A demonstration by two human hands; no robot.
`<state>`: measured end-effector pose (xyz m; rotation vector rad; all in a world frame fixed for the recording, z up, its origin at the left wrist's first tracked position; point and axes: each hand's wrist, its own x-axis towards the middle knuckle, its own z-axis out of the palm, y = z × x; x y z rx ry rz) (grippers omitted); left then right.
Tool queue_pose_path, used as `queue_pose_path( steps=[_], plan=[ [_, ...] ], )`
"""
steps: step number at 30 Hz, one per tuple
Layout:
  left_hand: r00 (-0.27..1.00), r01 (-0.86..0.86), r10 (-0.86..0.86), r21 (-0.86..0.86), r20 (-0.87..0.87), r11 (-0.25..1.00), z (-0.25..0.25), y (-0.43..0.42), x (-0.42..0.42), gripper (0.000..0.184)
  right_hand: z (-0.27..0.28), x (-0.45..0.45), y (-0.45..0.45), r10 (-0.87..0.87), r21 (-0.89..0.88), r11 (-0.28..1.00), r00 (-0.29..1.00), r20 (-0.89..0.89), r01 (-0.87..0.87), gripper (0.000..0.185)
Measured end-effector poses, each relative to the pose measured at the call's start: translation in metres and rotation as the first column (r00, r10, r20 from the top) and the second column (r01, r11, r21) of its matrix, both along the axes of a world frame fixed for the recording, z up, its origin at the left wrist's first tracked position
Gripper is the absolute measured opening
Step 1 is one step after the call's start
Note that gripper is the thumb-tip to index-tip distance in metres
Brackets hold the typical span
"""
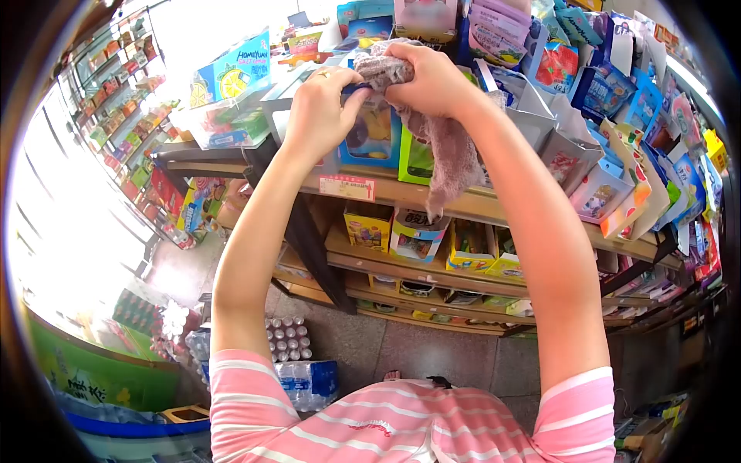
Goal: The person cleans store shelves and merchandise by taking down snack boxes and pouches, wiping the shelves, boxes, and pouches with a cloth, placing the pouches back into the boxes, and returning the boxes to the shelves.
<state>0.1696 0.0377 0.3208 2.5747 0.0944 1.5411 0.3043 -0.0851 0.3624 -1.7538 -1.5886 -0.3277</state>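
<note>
My right hand [432, 83] is closed around a fluffy greyish-pink cloth [454, 154], bunched under the fingers, with a long end hanging over the shelf edge. Beside it, my left hand [318, 106] is closed, thumb and fingers pinched at a small dark blue edge that I cannot make out. Both hands are above the top shelf of a wooden rack [401, 193]. Just below them stand a blue display box [370, 147] and a green box [417, 158], partly covered by the cloth.
On the left stands a clear plastic tub [228, 119] with a lemon-printed box [231, 73] behind it. Open cartons of snack packets [556, 65] crowd the right. Lower shelves hold yellow boxes [367, 228]. Shrink-wrapped bottles [309, 382] and cans [287, 338] stand on the floor.
</note>
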Motion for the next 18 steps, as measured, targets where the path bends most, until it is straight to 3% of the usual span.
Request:
queue_pose_path(
  steps=[5,7,8,9,11,13,14,15,17,18],
  plan=[
    [0.999,-0.041,0.042,0.036,-0.027,0.999,0.005,0.000,0.000,0.018,-0.010,-0.010,-0.006,-0.078,0.247,0.969,0.980,0.182,0.032,0.049],
    [0.999,-0.039,0.039,0.040,-0.014,0.998,0.004,0.000,0.000,0.018,-0.008,-0.011,-0.012,0.046,0.406,0.912,0.998,0.032,-0.055,0.040],
    [0.999,-0.036,0.036,0.044,-0.003,0.998,0.005,0.000,-0.001,0.019,-0.003,-0.009,-0.013,-0.001,0.469,0.882,0.996,-0.091,0.043,0.040],
    [0.999,-0.036,0.036,0.047,-0.001,0.998,0.005,-0.001,-0.002,0.019,0.006,-0.007,-0.017,0.042,0.512,0.854,0.969,-0.243,0.091,0.043],
    [1.000,0.002,-0.001,0.034,-0.020,0.999,0.007,-0.003,-0.006,0.020,0.028,0.018,-0.018,0.177,0.519,0.853,0.905,-0.386,0.054,0.055],
    [0.999,0.015,-0.013,0.046,-0.036,0.999,0.009,-0.001,-0.009,0.021,0.060,-0.004,-0.027,0.008,0.391,0.913,0.954,-0.300,0.115,0.033],
    [1.000,0.012,-0.012,0.066,-0.002,0.998,0.008,0.000,-0.010,0.022,0.068,-0.013,-0.025,-0.058,0.416,0.899,0.980,-0.192,0.135,0.021],
    [0.999,0.010,-0.013,0.087,0.033,0.996,0.007,0.001,-0.009,0.022,0.070,0.000,-0.015,-0.210,0.280,0.939,0.978,0.004,0.200,0.059],
    [0.999,0.005,-0.010,0.096,0.051,0.995,0.006,0.004,-0.008,0.021,0.078,0.012,0.021,-0.166,-0.149,0.963,0.933,0.320,0.223,0.058],
    [0.998,0.033,-0.037,0.097,0.043,0.995,0.007,0.004,-0.008,0.020,0.074,0.013,0.037,0.006,-0.405,0.901,0.926,0.378,0.159,0.055]
  ],
)
